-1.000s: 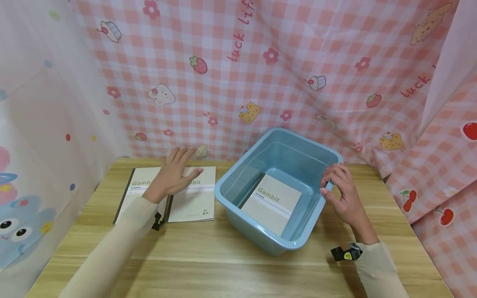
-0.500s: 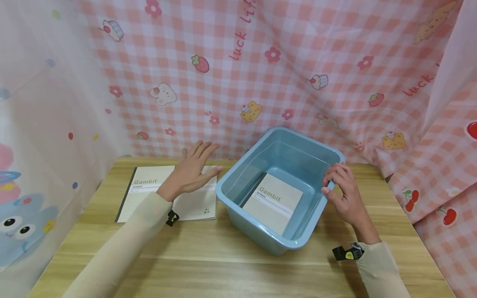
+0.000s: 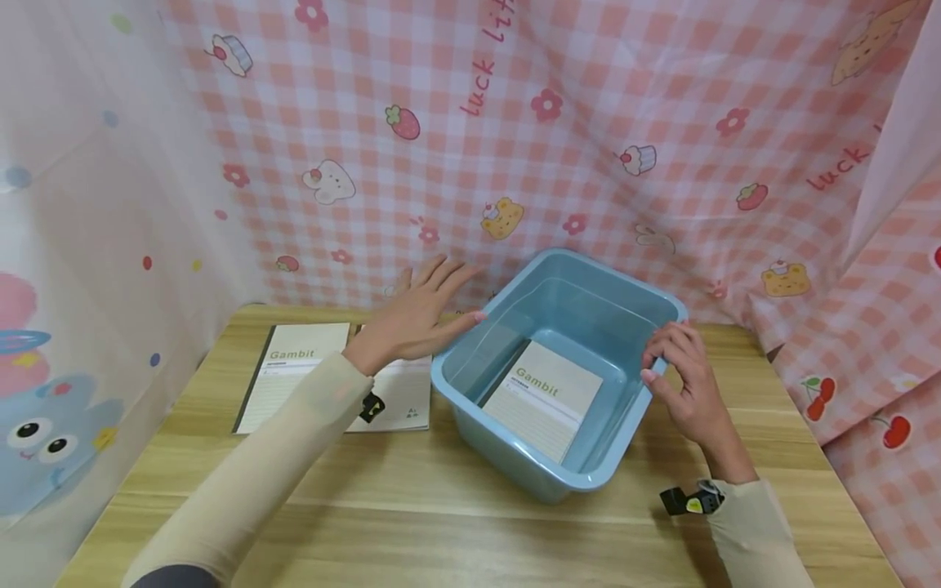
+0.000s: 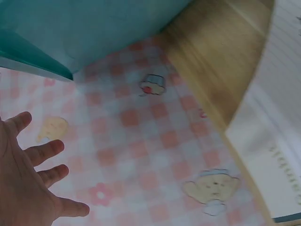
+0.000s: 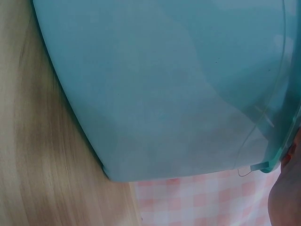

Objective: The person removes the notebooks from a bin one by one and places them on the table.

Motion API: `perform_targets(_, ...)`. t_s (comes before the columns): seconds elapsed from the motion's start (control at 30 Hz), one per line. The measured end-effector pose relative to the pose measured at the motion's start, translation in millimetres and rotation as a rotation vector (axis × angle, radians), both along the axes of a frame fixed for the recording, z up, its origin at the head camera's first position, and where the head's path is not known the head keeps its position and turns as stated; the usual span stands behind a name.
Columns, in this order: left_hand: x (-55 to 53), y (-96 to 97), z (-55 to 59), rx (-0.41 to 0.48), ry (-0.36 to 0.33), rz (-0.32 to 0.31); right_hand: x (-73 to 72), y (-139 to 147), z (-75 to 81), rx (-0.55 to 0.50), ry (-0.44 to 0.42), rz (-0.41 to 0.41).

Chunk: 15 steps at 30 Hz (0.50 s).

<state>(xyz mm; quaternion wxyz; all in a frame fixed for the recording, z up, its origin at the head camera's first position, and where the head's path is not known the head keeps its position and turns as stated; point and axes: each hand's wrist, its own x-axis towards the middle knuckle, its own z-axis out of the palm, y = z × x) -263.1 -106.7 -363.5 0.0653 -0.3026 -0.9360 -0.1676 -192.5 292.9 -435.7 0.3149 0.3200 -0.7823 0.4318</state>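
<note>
A blue plastic basin (image 3: 507,437) stands on the table, turned at an angle, with one cream notebook (image 3: 544,400) marked "Gambit" lying inside it. My right hand (image 3: 684,371) grips the basin's right rim, fingers curled over the edge. My left hand (image 3: 415,322) is spread with straight fingers, its thumb tip right at the basin's left rim in the head view. In the left wrist view the fingers (image 4: 44,153) are splayed and hold nothing. Two more notebooks lie flat at the left: one in full view (image 3: 294,371), the other (image 3: 400,400) partly hidden under the left hand and wrist.
The wooden table (image 3: 412,523) ends at the back against a pink checked curtain (image 3: 412,188) with cartoon prints. A white curtain (image 3: 95,212) hangs along the left side. Each wrist wears a small black camera mount, as on the right wrist (image 3: 691,500).
My left hand has moved right, from above the notebooks to the basin's left rim, with its fingers still spread. The right hand keeps its grip on the right rim.
</note>
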Motion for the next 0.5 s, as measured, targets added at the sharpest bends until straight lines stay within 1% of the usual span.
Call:
perform_targets(0.17, -1.9, 13.7, 14.4, -0.03, 0.049, -0.054, -1.1, 0.7, 1.2, 0.009, 0.006, 0.011)
perform_targets(0.27, -1.8, 22.4, 23.3, -0.056, 0.069, -0.074, -1.2, 0.4, 2.0, 0.013, 0.004, 0.013)
perform_targets(0.37, -0.8, 31.9, 32.4, -0.077, 0.067, -0.102, -0.9, 0.3, 2.4, 0.009, 0.007, 0.016)
perform_targets(0.5, 0.6, 45.2, 44.0, -0.11, 0.045, -0.136, -0.4, 0.7, 1.7, 0.004, 0.004, 0.017)
